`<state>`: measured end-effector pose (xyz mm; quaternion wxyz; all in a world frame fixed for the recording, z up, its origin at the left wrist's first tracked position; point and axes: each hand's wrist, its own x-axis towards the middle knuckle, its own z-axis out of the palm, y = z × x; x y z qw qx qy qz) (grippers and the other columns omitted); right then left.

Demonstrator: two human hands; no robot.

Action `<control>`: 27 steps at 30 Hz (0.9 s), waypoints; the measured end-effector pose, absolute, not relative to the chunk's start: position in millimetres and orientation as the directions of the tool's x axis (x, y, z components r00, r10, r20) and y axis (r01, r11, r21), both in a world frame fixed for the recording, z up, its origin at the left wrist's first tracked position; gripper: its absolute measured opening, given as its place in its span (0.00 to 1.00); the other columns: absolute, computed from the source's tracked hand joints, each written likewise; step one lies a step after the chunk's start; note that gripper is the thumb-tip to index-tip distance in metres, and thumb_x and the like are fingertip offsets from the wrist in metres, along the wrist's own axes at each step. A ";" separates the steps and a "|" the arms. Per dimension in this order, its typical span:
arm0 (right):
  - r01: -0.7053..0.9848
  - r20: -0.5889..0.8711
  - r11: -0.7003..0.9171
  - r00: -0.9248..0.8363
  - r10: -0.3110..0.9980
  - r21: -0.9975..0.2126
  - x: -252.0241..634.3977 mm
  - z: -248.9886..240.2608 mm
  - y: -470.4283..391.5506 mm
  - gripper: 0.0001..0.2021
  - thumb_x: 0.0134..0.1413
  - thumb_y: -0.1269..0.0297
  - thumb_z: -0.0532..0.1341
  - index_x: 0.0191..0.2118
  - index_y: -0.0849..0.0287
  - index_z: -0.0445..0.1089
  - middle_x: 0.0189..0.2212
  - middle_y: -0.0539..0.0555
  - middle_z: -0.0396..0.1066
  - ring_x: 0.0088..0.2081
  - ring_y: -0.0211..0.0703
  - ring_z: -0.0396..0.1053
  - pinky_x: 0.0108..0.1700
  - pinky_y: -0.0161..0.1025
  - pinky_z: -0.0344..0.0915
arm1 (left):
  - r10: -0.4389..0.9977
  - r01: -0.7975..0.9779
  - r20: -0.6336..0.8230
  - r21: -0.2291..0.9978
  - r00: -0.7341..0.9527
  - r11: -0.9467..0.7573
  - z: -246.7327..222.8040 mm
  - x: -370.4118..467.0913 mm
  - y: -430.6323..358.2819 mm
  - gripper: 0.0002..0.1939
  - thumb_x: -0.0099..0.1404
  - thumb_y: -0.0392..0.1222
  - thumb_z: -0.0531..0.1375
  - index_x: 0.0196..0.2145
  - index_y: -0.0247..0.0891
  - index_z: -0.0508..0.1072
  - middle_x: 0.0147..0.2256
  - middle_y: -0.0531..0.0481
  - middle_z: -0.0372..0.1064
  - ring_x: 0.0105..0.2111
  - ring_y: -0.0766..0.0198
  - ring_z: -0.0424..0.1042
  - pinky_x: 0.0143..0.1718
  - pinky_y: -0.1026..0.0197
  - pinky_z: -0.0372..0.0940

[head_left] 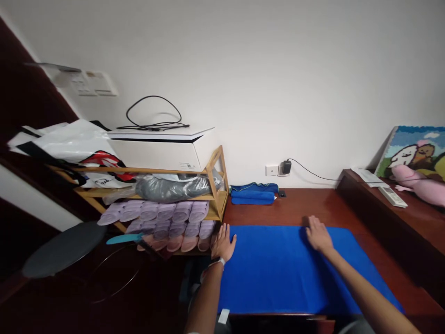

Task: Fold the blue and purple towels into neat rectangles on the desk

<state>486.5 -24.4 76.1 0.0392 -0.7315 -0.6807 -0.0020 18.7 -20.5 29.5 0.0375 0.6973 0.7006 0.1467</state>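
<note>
A blue cloth point(274, 269) lies spread out on the reddish-brown desk point(299, 206), with a white tag at its front left edge. My left hand point(223, 243) rests at the cloth's back left corner, fingers stretched out. Over the back edge of the cloth, right of its middle, my right hand point(319, 235) lies palm down, its fingers extended past the edge. Neither hand holds anything. Behind the cloth, against the wall, sits a folded blue cloth point(253, 198).
Left of the desk stands a wooden rack point(217, 185) with lilac slippers point(165, 211), a white box point(156, 155) and a black cable. A round dark stool is lower left. On the raised right ledge are a remote point(392, 196), a pink plush toy point(419, 184) and a picture.
</note>
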 end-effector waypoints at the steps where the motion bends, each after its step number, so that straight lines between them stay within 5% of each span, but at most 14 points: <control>1: 0.995 0.057 0.009 -0.003 0.998 -0.100 441.6 79.8 -22.9 0.36 0.69 0.55 0.39 0.74 0.75 0.49 0.75 0.66 0.46 0.75 0.57 0.43 0.74 0.54 0.42 | 0.987 0.964 0.159 0.266 -0.021 -0.022 29.0 18.7 -20.7 0.35 0.76 0.54 0.46 0.73 0.34 0.53 0.74 0.40 0.47 0.74 0.51 0.46 0.71 0.46 0.52; 6: 0.883 0.009 0.359 -0.374 0.928 -0.303 243.0 79.4 -32.5 0.35 0.72 0.53 0.40 0.76 0.68 0.44 0.76 0.62 0.40 0.76 0.52 0.39 0.75 0.54 0.39 | 0.983 0.962 0.181 0.273 -0.026 -0.025 24.5 17.1 -19.8 0.35 0.76 0.54 0.46 0.73 0.34 0.54 0.74 0.39 0.48 0.74 0.51 0.46 0.71 0.46 0.52; 11: 0.829 -0.002 0.417 -0.450 0.893 -0.374 196.0 67.9 -38.0 0.34 0.72 0.56 0.38 0.75 0.70 0.44 0.76 0.62 0.39 0.76 0.50 0.36 0.75 0.53 0.36 | 0.987 0.964 0.158 0.264 -0.029 -0.014 22.9 15.6 -17.5 0.36 0.76 0.54 0.46 0.74 0.33 0.52 0.74 0.39 0.47 0.74 0.51 0.45 0.71 0.46 0.51; 16: 0.890 -0.001 0.312 -0.332 0.943 -0.333 293.3 58.2 -36.7 0.35 0.73 0.49 0.38 0.76 0.65 0.45 0.76 0.59 0.41 0.76 0.48 0.38 0.75 0.53 0.37 | 0.987 0.969 0.159 0.248 -0.032 -0.008 23.2 14.4 -15.5 0.36 0.76 0.57 0.45 0.74 0.34 0.52 0.74 0.40 0.46 0.74 0.51 0.45 0.71 0.44 0.50; 27: 0.966 0.016 -0.239 0.242 0.970 -0.100 645.7 16.9 -59.8 0.40 0.69 0.45 0.37 0.76 0.66 0.45 0.75 0.61 0.45 0.75 0.55 0.42 0.74 0.56 0.43 | 0.980 0.975 0.196 0.212 0.024 -0.066 18.7 2.7 -4.7 0.37 0.74 0.57 0.46 0.72 0.30 0.56 0.73 0.36 0.51 0.73 0.46 0.50 0.69 0.43 0.55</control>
